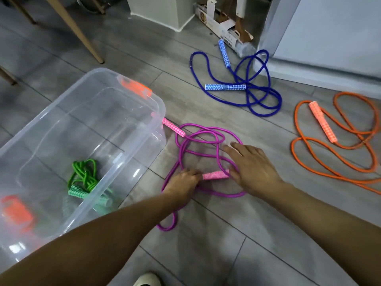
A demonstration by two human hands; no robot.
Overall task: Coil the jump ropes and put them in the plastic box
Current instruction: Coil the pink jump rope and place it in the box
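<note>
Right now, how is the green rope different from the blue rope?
The green rope lies bundled inside the plastic box; the blue rope sprawls in loose loops on the floor. The green rope's handles lie side by side; the blue rope's handles are spread apart. Both have patterned handles.

Both forearms are bare, with no sleeves, and both hands [252,168] are ungloved, without rings or watch. At bottom centre shows a pale shoe toe [147,280].
</note>
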